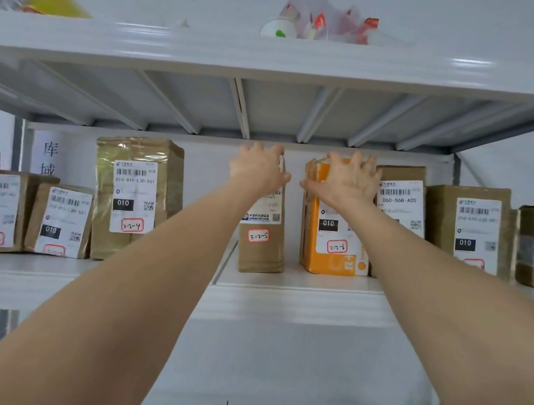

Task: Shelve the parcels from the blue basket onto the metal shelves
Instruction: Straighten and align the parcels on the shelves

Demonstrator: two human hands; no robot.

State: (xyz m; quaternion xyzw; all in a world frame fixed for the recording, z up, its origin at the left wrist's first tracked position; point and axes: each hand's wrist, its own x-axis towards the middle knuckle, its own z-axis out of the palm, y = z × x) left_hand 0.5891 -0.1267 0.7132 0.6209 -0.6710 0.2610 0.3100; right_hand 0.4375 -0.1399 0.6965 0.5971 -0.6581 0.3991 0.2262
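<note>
**Straightening two parcels on the middle shelf**

The brown parcel (263, 235), marked 3-2-5, stands upright on the metal shelf (297, 300), and the orange parcel (333, 240), marked 3-2-6, stands just beside it with a narrow gap between. The left hand (259, 168) rests over the top of the brown parcel with fingers spread; the right hand (350, 178) lies the same way over the orange one. Whether either hand truly grips cannot be told; they look laid on rather than closed.

To do this step well, I judge it best to press each parcel down and back evenly, labels facing out, so neither tips onto its neighbour. More labelled parcels (136, 197) line the shelf on both sides. The blue basket is not in view.
</note>
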